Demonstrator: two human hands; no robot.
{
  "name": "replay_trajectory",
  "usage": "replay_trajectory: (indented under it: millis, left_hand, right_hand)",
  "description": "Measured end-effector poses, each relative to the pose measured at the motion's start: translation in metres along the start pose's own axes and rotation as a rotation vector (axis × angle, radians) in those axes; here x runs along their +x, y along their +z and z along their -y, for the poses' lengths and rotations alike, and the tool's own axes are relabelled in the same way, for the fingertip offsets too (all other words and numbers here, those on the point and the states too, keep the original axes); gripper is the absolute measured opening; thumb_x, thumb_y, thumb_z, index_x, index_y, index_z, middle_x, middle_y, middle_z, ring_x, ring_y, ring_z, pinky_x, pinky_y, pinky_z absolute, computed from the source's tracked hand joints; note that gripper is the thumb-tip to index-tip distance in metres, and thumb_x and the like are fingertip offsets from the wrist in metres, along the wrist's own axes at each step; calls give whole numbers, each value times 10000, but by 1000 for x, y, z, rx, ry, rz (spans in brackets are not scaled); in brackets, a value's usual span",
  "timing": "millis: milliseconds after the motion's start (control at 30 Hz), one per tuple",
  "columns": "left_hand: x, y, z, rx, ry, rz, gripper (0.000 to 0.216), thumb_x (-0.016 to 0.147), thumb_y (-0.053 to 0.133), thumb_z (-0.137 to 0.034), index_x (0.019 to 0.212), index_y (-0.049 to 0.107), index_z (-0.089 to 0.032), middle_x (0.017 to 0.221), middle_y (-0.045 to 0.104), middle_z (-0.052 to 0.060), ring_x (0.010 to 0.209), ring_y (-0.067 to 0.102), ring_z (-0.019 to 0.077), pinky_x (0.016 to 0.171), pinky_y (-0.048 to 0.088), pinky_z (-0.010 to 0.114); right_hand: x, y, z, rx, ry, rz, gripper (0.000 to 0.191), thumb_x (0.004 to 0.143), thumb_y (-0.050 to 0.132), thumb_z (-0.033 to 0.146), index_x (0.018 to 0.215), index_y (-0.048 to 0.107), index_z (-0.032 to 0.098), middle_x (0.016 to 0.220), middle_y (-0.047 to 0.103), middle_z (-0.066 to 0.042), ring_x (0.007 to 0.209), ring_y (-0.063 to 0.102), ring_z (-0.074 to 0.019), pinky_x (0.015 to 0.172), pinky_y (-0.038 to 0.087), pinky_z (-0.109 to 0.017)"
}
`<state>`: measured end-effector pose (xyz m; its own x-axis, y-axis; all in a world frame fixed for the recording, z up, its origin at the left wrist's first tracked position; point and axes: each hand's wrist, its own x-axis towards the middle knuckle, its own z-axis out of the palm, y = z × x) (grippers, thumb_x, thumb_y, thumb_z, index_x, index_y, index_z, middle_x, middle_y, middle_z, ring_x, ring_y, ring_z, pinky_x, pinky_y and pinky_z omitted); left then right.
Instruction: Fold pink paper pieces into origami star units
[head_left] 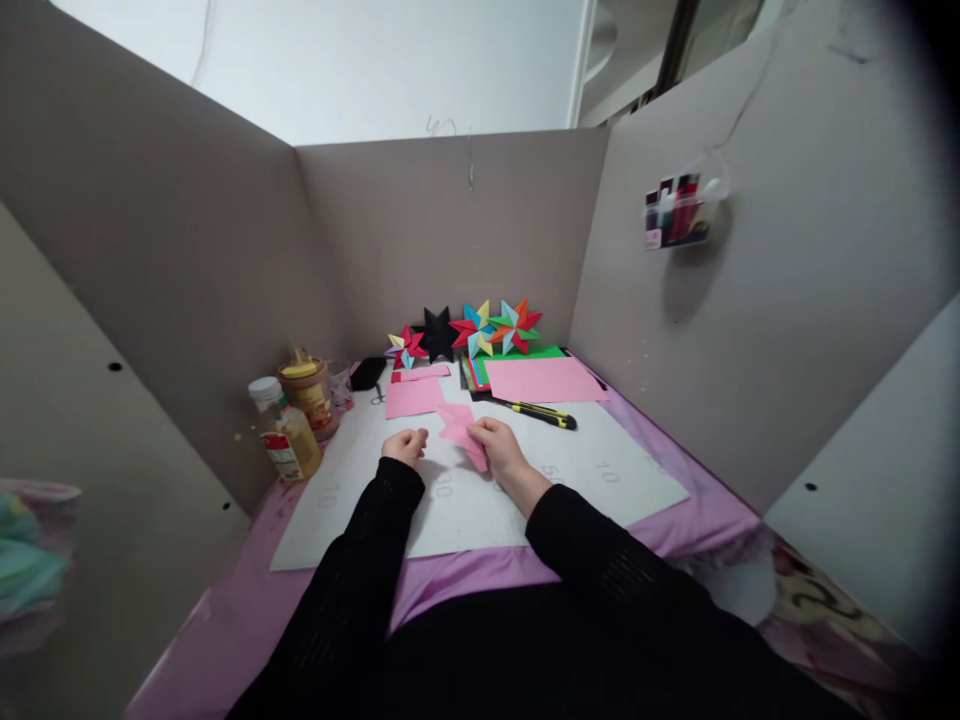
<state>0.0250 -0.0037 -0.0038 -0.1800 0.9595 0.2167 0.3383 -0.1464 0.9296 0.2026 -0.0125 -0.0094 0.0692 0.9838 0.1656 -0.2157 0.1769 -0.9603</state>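
Observation:
My right hand (497, 450) pinches a folded pink paper piece (459, 428) above the white cutting mat (600, 470). My left hand (405, 445) is curled into a loose fist just left of the paper, resting on the mat; nothing shows in it. A small pink sheet (412, 396) lies just beyond my hands. A larger pink sheet (544, 380) tops a stack of coloured paper at the back right. A yellow-and-black utility knife (541, 412) lies in front of that stack.
Several folded paper stars (472, 330) lean against the back cardboard wall. A glue bottle (289, 440) and a jar (309, 392) stand at the left. Cardboard partitions enclose the desk; a clear holder with pens (675, 212) hangs on the right wall. Pink cloth (697, 500) covers the table.

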Motion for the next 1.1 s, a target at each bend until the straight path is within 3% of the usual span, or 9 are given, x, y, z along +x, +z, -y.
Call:
replay_trajectory:
  millis: [133,233,367,467,733,900,1100]
  left_hand:
    - [2,2,-2,-194,-31,-46,323,615,616,-465,544,583,-151,470,551,6,455,469,110,455,341,211]
    - [-3,8,-6,-345,-49,104,378,529,694,-473,667,633,-126,579,612,24,518,510,122,480,372,216]
    - [-11,12,-8,-328,-123,223,392,503,739,-435,659,666,-83,549,609,39,501,505,126,492,386,234]
    - [-15,15,-8,-278,-99,247,379,511,738,-422,646,674,-74,547,610,36,500,504,121,481,373,223]
    - [-17,16,-6,-248,-42,331,351,582,698,-394,706,680,-66,624,646,54,557,545,140,524,408,232]
    - [-15,16,-6,-281,-35,274,348,561,711,-376,709,684,-62,634,653,62,569,553,151,549,428,249]
    - [-8,10,-9,-316,-105,-5,321,507,729,-356,655,674,-77,559,618,27,534,522,133,519,416,240]
  right_hand:
    - [-1,-2,1,-30,-15,49,239,624,630,325,545,473,163,487,410,58,445,339,-71,437,251,-208]
    - [-6,2,2,-103,-62,161,233,647,621,320,554,482,157,504,420,54,465,344,-71,456,258,-208]
    - [-10,8,2,-106,-89,251,189,673,611,319,637,517,160,576,471,44,517,399,-80,493,304,-205]
    - [-8,8,0,-71,-112,236,180,686,599,334,698,532,167,639,518,34,562,441,-92,532,345,-212]
    - [-7,6,5,-118,-108,187,269,708,560,372,564,472,164,521,428,50,483,356,-78,473,286,-216]
    - [-7,7,3,-144,-91,195,271,705,558,387,573,489,160,516,433,47,482,361,-80,469,287,-217]
    - [-14,14,-4,-233,-49,247,231,681,561,343,563,495,155,498,437,49,454,357,-70,435,262,-204]
